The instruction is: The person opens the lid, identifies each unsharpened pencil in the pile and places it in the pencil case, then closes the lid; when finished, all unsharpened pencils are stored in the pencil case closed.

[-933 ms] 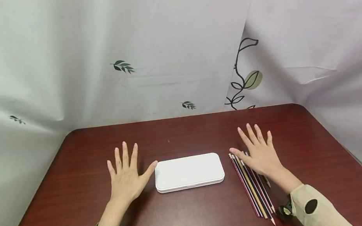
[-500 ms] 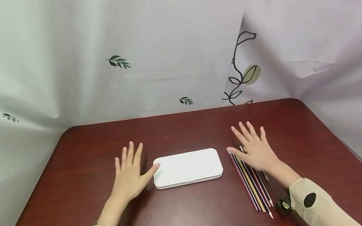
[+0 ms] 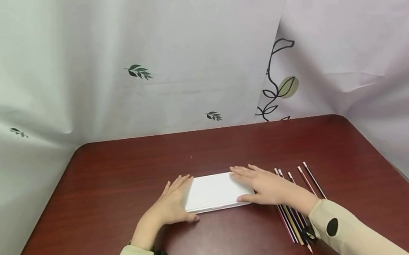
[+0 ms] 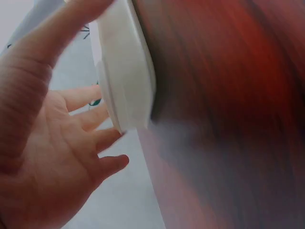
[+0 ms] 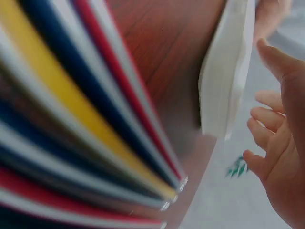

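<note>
A flat white case (image 3: 214, 192) with a lid seam lies on the table in the head view. My left hand (image 3: 171, 205) spans its left end, thumb at the front edge and fingers toward the back. At the other end is my right hand (image 3: 266, 183), its fingers extended over the top and its thumb by the front edge. In the left wrist view, spread fingers surround the corner of the case (image 4: 126, 71). The right wrist view has the fingers loosely bent beside the case (image 5: 224, 86). Several striped pencils (image 3: 291, 225) lie beneath the right forearm, partly hidden.
The reddish-brown table (image 3: 122, 163) has rounded far corners. Behind and beside it hangs pale cloth (image 3: 184, 50) printed with leaves. Pencils (image 5: 81, 109) fill the left of the right wrist view, white ends away from the camera. Tan sleeves cover both forearms.
Both hands have moved inward from beside the case to its two ends, coming down over it. The right hand has left the pencils' upper ends, and several white pencil ends now show.
</note>
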`<state>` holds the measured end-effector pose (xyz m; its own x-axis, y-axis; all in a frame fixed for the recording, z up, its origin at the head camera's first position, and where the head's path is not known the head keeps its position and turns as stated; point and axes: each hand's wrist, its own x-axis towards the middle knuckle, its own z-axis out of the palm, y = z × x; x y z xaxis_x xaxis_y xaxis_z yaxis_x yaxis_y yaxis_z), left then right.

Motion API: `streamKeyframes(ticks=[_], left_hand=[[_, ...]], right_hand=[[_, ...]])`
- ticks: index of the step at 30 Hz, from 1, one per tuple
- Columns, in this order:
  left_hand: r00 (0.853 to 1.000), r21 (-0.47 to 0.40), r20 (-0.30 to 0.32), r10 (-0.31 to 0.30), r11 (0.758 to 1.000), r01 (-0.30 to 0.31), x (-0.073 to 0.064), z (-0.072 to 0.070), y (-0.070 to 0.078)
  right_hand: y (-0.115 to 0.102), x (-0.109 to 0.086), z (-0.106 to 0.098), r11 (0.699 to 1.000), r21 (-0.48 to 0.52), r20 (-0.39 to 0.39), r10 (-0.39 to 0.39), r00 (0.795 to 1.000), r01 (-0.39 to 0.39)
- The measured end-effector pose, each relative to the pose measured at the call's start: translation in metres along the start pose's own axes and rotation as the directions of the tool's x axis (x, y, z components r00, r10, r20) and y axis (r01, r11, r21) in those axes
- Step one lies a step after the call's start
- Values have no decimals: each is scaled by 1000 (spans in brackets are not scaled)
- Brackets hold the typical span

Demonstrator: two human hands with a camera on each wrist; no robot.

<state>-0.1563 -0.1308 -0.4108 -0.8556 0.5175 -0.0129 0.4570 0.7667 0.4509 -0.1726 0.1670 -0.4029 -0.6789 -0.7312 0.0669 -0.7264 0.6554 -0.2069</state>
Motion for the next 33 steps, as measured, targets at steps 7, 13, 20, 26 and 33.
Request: streamKeyframes(ticks=[7, 13, 20, 26, 33], left_hand=[[999, 16, -41, 28, 999, -27, 11, -3, 1], [999, -75, 27, 45, 996, -43, 15, -5, 1], [997, -52, 53, 61, 997, -58, 9, -10, -8], [996, -3, 50, 79, 997, -79, 12, -14, -12], [991, 20, 22, 135, 991, -135, 17, -7, -9]], right_hand=[[-19, 25, 8, 979, -138, -6, -149, 989, 147], [-21, 27, 4, 963, -234, -14, -144, 989, 137], [-31, 29, 9, 858, -425, 47, -298, 953, 289], [-38, 40, 13, 757, -556, 54, -379, 924, 343], [-53, 40, 19, 679, -641, 149, -348, 926, 358]])
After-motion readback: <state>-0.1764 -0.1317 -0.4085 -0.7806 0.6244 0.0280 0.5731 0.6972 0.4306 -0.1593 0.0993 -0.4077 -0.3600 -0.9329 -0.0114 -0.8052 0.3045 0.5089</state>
